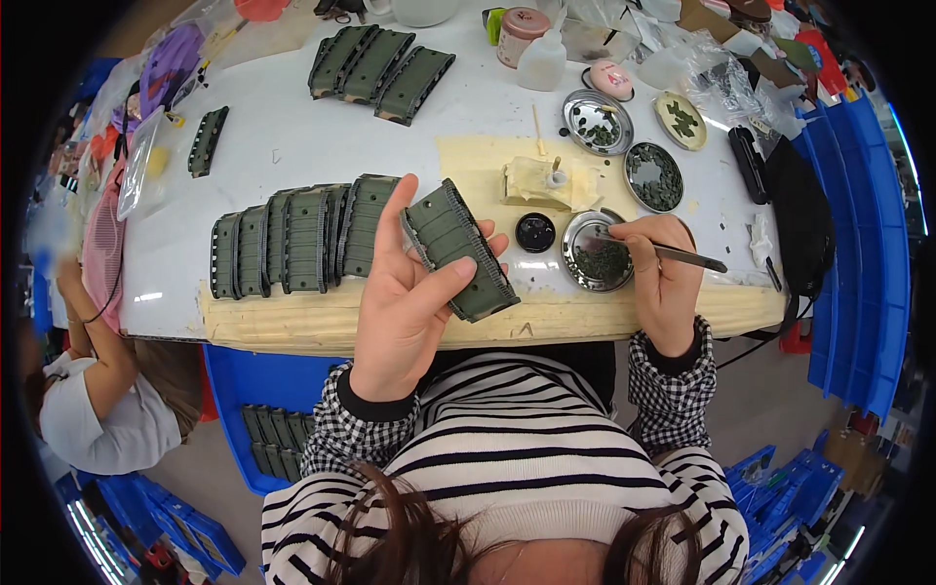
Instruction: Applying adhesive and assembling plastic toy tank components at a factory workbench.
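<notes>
Loose hair strands (395, 531) hang nearest my camera, over a striped top (526, 439). Beyond them, I see one green casing (458, 255) tilted in the left hand (405, 302), near the front edge of the white table (249, 161), thumb laid across it and index finger stretched out. The right hand (663, 278) pinches metal tweezers (687, 256) at a round dish (577, 239) of small green pieces (602, 263); whether the tips hold one, I cannot tell. Left of that dish sits a black pot (535, 233). Farther left, similar casings (304, 239) line up.
</notes>
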`<state>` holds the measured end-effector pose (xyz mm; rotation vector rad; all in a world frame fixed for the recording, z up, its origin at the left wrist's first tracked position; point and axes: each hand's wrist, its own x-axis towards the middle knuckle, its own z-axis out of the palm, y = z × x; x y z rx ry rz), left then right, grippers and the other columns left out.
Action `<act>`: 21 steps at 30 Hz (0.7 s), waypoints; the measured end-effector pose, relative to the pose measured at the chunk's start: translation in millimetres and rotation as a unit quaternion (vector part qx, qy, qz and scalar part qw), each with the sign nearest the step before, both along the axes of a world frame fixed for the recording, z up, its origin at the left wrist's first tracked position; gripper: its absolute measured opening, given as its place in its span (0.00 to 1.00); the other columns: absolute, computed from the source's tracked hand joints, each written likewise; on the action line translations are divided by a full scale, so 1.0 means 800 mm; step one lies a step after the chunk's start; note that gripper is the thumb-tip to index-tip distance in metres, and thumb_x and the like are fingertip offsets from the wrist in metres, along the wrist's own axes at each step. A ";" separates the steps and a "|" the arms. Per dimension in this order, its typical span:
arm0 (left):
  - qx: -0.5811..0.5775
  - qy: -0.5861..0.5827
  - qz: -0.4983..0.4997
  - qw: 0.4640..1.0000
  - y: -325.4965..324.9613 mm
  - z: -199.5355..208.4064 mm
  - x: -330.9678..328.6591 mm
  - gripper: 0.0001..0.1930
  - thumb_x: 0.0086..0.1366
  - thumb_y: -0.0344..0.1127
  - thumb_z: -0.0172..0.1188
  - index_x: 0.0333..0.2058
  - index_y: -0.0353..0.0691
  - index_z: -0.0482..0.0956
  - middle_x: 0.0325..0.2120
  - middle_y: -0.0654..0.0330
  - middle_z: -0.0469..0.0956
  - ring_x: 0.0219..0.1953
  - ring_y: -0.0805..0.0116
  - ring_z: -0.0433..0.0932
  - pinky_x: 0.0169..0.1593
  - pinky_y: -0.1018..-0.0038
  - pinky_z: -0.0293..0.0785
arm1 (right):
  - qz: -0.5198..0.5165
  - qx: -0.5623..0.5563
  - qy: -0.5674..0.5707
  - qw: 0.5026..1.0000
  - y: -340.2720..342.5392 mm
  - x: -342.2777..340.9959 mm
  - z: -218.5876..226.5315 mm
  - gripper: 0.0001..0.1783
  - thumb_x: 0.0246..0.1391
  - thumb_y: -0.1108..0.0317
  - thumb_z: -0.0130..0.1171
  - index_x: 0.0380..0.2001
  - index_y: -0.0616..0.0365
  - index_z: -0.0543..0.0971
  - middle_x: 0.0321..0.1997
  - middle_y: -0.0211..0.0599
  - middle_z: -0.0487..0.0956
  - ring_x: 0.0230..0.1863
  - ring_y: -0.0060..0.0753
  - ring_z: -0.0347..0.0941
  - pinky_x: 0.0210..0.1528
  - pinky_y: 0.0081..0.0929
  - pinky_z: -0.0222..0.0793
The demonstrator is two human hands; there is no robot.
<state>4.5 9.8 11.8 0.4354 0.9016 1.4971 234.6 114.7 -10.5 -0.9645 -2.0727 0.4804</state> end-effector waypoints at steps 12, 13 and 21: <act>0.024 0.003 -0.037 0.999 -0.004 -0.011 0.002 0.09 0.71 0.31 0.49 0.45 0.33 0.71 0.51 0.54 0.70 0.52 0.59 0.76 0.52 0.67 0.78 | -0.009 -0.003 -0.003 1.000 0.007 -0.004 -0.004 0.09 0.57 0.67 0.58 0.28 0.61 0.79 0.26 0.38 0.78 0.28 0.40 0.69 0.33 0.32 0.63; 0.023 0.014 -0.036 0.999 -0.004 -0.011 0.003 0.09 0.72 0.32 0.48 0.44 0.34 0.71 0.51 0.52 0.70 0.52 0.58 0.76 0.51 0.66 0.79 | -0.008 -0.004 -0.003 1.000 0.008 -0.004 -0.004 0.09 0.57 0.67 0.58 0.28 0.61 0.79 0.27 0.38 0.78 0.28 0.40 0.69 0.33 0.32 0.63; 0.006 0.035 -0.048 0.998 -0.006 -0.013 0.003 0.08 0.73 0.35 0.47 0.39 0.36 0.70 0.53 0.48 0.70 0.51 0.56 0.77 0.50 0.64 0.80 | 0.004 -0.006 -0.005 1.000 0.009 -0.005 -0.005 0.08 0.58 0.69 0.58 0.28 0.61 0.80 0.27 0.38 0.78 0.29 0.40 0.69 0.34 0.32 0.64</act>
